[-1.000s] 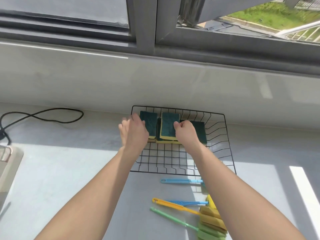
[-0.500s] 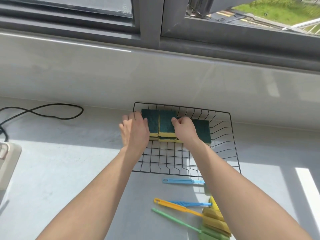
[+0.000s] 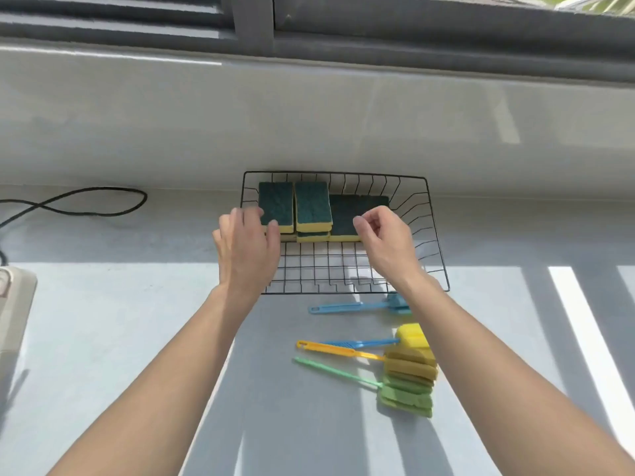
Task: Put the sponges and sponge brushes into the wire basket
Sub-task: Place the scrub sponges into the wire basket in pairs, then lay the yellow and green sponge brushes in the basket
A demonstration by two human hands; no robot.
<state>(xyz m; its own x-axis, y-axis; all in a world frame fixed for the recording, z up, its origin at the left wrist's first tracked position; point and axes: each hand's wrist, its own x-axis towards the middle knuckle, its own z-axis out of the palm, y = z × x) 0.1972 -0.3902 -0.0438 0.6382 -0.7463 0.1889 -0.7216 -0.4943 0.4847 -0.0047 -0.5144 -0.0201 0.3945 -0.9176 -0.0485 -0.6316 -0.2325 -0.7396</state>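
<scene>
Head view: at 12 o'clock the wire basket (image 3: 436, 235) holds sponges (image 3: 312, 209) along its far side, three stacks, exact count unclear. Four sponge brushes (image 3: 409, 367) lie on the counter (image 3: 103, 321) at 5 o'clock. Left hand (image 3: 245, 250) and right hand (image 3: 386, 240) hover over the basket, fingers loosely curled, gripping nothing. A black cable (image 3: 86, 201) lies at 10 o'clock.

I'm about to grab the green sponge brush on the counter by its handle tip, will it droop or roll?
The green sponge brush has a thin handle and a bulky foam head, so it would probably tip head-down. The handle may flex slightly. Its blocky head makes rolling unlikely, and it looks light.
</scene>
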